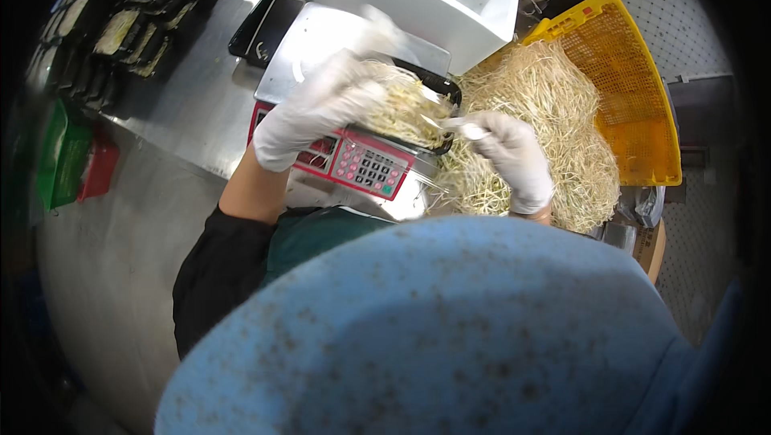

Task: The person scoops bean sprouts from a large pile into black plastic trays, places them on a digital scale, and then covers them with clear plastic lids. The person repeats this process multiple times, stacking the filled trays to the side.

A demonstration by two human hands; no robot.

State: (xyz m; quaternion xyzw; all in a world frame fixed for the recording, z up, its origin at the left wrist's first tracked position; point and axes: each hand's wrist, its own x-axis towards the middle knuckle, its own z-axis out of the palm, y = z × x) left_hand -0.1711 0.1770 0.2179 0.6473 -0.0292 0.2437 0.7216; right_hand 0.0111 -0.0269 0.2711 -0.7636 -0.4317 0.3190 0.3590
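One white-gloved left hand (313, 106) just above the centre of the frame, at the left part of a black tray (454, 98) filled with pale sprouts (397, 106); fingers motion-blurred, so cannot tell whether grasping strands or released. One white-gloved right hand (518, 158) right of centre, beside the tray's right end, fingers bunched and pointing left toward the sprouts; cannot tell whether pinching anything. Beneath the tray, at mid-frame, a red-fronted scale (373, 163) with keypad. Right of centre, a big sprout pile (554, 106) against a yellow basket (642, 98). At top centre, a white box (474, 29). At upper left, a second black tray (277, 21) and stacked filled trays (132, 29) on a metal surface (181, 110).
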